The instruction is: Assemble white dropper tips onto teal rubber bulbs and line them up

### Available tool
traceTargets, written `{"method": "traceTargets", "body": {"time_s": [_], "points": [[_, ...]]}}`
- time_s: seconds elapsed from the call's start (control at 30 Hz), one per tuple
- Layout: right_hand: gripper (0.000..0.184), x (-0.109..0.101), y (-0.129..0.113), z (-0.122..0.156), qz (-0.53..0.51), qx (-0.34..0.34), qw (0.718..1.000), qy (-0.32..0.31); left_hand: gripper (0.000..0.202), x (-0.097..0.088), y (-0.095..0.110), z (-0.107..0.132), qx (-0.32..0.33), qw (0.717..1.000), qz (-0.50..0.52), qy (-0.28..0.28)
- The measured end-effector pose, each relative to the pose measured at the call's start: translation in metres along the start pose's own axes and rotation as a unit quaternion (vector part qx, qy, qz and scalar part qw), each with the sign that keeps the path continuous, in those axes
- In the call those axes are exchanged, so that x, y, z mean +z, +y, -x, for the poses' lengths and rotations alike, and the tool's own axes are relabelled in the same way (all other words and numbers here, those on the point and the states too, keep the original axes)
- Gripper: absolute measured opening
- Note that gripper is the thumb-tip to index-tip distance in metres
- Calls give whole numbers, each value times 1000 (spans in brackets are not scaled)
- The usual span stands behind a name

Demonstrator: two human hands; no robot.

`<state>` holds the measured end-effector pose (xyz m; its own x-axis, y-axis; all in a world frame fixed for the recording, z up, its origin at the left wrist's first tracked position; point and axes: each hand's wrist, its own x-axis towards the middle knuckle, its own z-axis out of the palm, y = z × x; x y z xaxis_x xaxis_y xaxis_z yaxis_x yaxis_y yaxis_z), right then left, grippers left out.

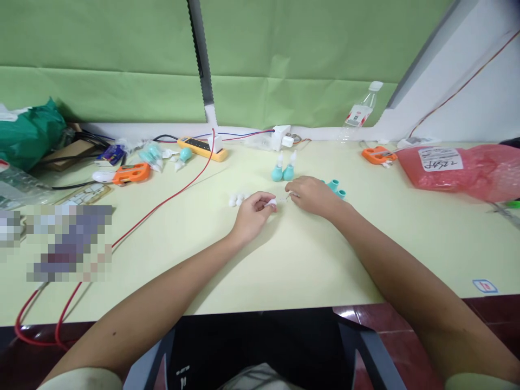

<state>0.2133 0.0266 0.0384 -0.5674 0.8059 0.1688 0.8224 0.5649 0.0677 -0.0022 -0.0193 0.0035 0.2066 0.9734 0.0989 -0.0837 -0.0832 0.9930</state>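
Observation:
Both hands meet at the middle of the pale yellow table point(284, 260). My left hand point(252, 212) is curled and pinches a small white piece point(271, 203) between its fingertips. My right hand point(311, 194) is closed in a pinch on a thin clear tip point(285, 199) that touches that white piece. Several small white pieces point(238, 198) lie just left of my left hand. Two teal bulbs with white nozzles point(283, 168) stand upright behind the hands. Teal caps point(336, 187) lie by my right wrist.
A red cable point(162, 203) loops across the left half of the table. An orange holder point(132, 173), a yellow meter point(202, 148) and teal parts lie at the back left. A red plastic bag point(463, 169), another orange holder point(378, 155) and a plastic bottle point(359, 112) are at the back right.

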Motion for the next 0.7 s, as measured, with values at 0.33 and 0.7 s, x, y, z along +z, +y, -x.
{"method": "traceTargets", "body": {"time_s": [0.33, 0.7], "points": [[23, 4, 0, -5, 45, -28, 999, -14, 18, -1, -4, -2, 11, 1000, 18, 6], [19, 2, 1, -1, -21, 1, 998, 67, 23, -4, -6, -5, 31, 998, 41, -27]]}}
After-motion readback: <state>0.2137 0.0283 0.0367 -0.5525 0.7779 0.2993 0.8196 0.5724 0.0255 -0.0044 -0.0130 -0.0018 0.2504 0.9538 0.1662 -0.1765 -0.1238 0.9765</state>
